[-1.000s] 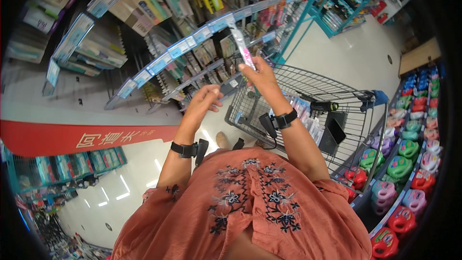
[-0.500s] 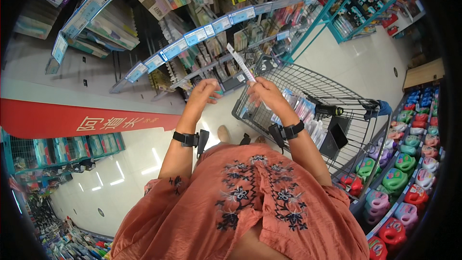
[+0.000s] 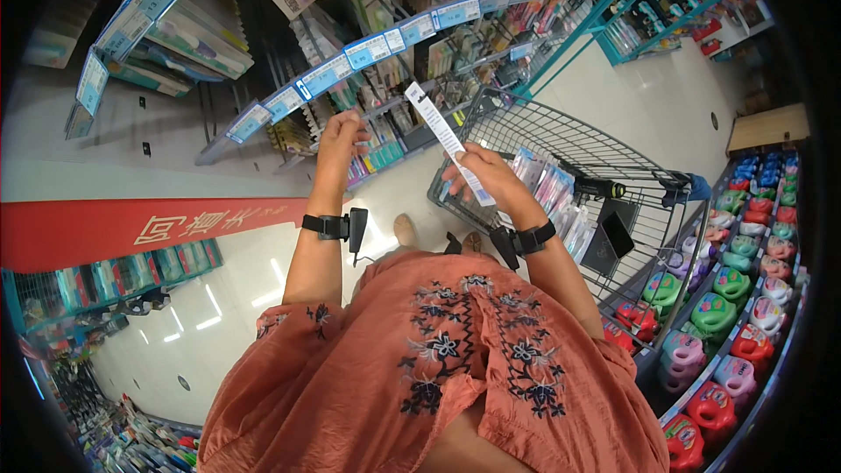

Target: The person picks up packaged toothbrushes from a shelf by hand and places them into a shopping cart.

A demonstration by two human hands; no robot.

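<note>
My right hand [image 3: 492, 179] grips a long, narrow white package [image 3: 445, 135] by its lower part. Small print runs along the package's face, and a dark hang hole shows near its upper end. To the left, my left hand [image 3: 338, 142] is raised close to the hanging packs of the lower shelf [image 3: 385, 142]. Its fingers are loosely bent and apart, with nothing visible in them. Right of my right hand stands a wire shopping cart [image 3: 585, 135], holding several clear-fronted packs [image 3: 552, 197].
A dark phone [image 3: 617, 235] lies in the cart near a black cylindrical object [image 3: 600, 188]. Blue-white price tags [image 3: 368, 51] line the curved shelf edge ahead. A red sign panel [image 3: 79, 235] juts in from the left. Coloured detergent bottles [image 3: 714, 313] fill the right side.
My left hand has moved up and left, nearer the shelf, its fingers more curled. The white package has come nearer and turned, with more of its printed face in view.
</note>
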